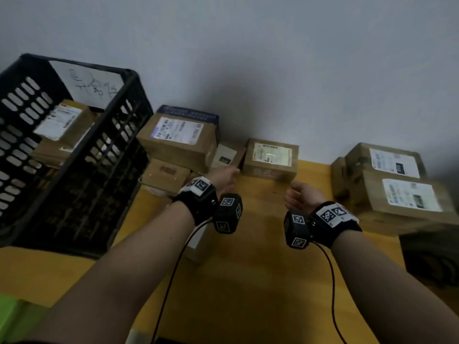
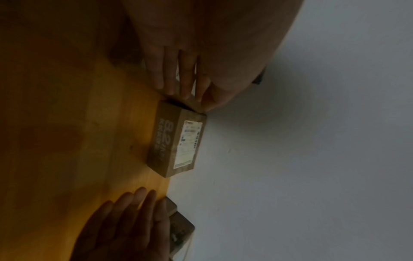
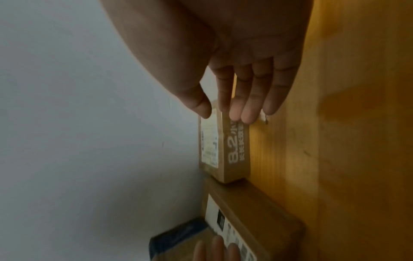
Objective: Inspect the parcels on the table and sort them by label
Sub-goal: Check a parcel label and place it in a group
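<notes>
On the yellow table, against the wall:

Table: yellow wood, pushed up to a pale grey wall.

Middle box: small brown parcel at the back edge, white label on top, large "8.2" printed on its near side. It stands alone, with bare wood to its right.

Left hand: reaches forward just left of the middle box, fingers straight and relaxed, holding nothing. In the left wrist view the fingertips lie over the edge of a tilted flat box wedged between the middle box and the stack; whether they touch it I cannot tell.

Right hand: hovers over the table in front of the middle box, near its right corner, fingers straight and together, thumb apart, empty. It is clear of the box in the head view.

Stack: a large labelled box with a blue flap at the back, resting on smaller boxes, left of the flat box.

Crate: black slotted plastic, far left, with labelled parcels inside and a handwritten sheet on its back wall.

Right pile: two labelled parcels, one above the other, at the table's right end.

Wrists: each wears a black strap and a cube with square markers, with a cable trailing back.
</notes>
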